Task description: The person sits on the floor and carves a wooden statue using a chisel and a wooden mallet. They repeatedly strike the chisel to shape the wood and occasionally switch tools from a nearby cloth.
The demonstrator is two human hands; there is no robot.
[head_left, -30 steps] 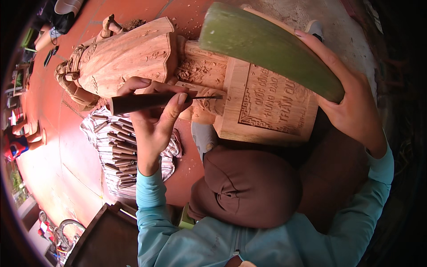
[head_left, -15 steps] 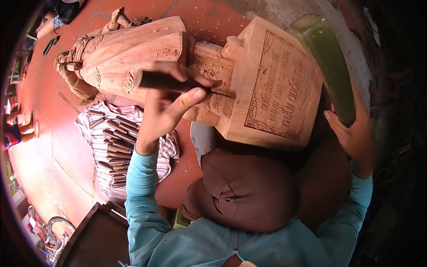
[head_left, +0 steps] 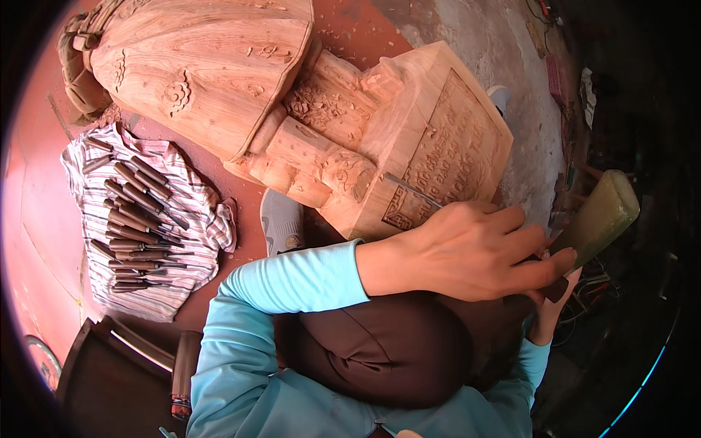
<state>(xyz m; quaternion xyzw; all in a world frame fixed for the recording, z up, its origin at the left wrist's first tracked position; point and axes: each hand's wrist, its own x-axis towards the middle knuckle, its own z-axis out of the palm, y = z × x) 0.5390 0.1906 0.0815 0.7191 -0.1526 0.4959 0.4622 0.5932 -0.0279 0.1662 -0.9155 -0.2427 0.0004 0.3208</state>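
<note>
My left hand [head_left: 467, 252] reaches across to the right, its fingers closed around a carving chisel. The chisel's thin metal blade [head_left: 412, 190] sticks out toward the upper left, over the lettered panel of the wooden statue's pedestal [head_left: 394, 139]. Its dark handle end shows below my fingers. My right hand [head_left: 564, 303], mostly hidden behind the left, grips a green, club-shaped mallet [head_left: 602, 212] that tilts up to the right. The large carved statue [head_left: 212, 66] lies across the floor, with wood chips between its boots.
Several dark-handled chisels [head_left: 131, 219] lie on a striped cloth [head_left: 168, 292] on the red tiles at left. A dark tray-like piece [head_left: 109, 387] and a brown cylinder [head_left: 185, 365] are at lower left. My grey shoe [head_left: 281, 223] stands beside the pedestal.
My left hand has carried the chisel right and down, from the statue's legs to near my right hand. The mallet has come down and now leans right. The view has shifted.
</note>
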